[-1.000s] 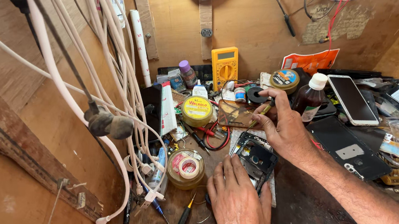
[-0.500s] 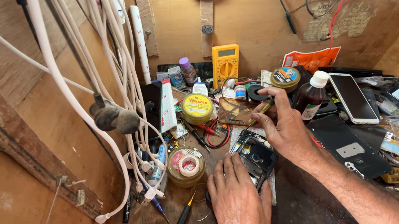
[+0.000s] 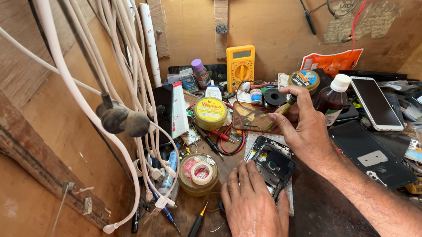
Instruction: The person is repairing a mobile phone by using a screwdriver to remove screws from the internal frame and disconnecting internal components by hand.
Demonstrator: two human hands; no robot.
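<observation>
While left hand lies flat on opened phone — dark frame, innards bared — right hand pinches screwdriver.

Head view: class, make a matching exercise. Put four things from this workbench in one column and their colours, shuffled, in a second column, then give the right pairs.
Things:
1. multimeter
2. bottle cap
3. small bottle's cap
4. packet at the back wall

Colours:
A. white
B. orange
C. yellow
D. purple

Pairs: 1-C, 2-A, 3-D, 4-B.

The left hand rests on the opened phone frame; the right hand holds a thin tool.
</observation>
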